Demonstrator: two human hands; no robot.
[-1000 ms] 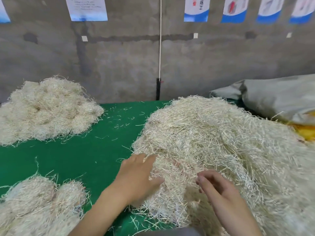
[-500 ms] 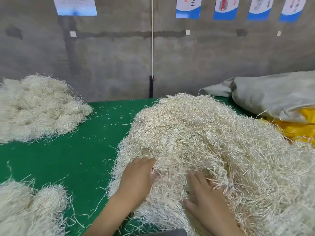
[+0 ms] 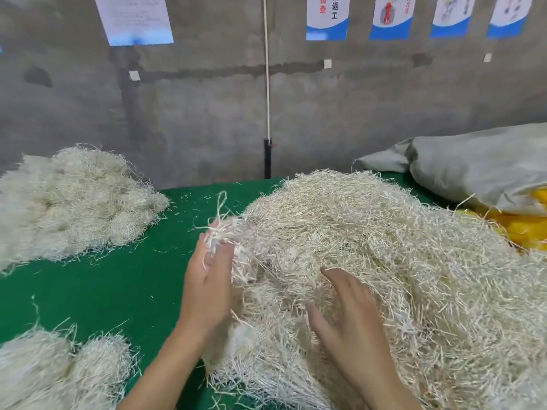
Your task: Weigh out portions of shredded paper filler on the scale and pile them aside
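Both hands are in the big heap of shredded paper filler (image 3: 390,250), which fills the right half of the green table cover (image 3: 118,288). The left hand (image 3: 207,287) stands upright with straight fingers, pressing flat against the heap's left edge. A tuft of strands (image 3: 220,229) sprouts over its fingertips, blurred, so a pinch there cannot be ruled out. The right hand (image 3: 347,316) is spread wide with the palm turned toward the left one and the thumb up. It cups the filler and grips nothing. A clump of shreds sits between the two palms.

Two more piles are on the cover: a far pile (image 3: 77,202) at the left against the concrete wall (image 3: 192,128) and a near pile (image 3: 59,371) at bottom left. Both lie well apart from the heap. Loose strands dot the green between them.

At the right, a grey sack (image 3: 479,167) lies over a yellow bag (image 3: 529,229). A white cord (image 3: 268,84) runs down the wall. Among the blue-edged posters, one poster (image 3: 327,17) reads "返工" in black, with its red characters cut off. The white sheet (image 3: 136,19) carries fine print too soft to read.
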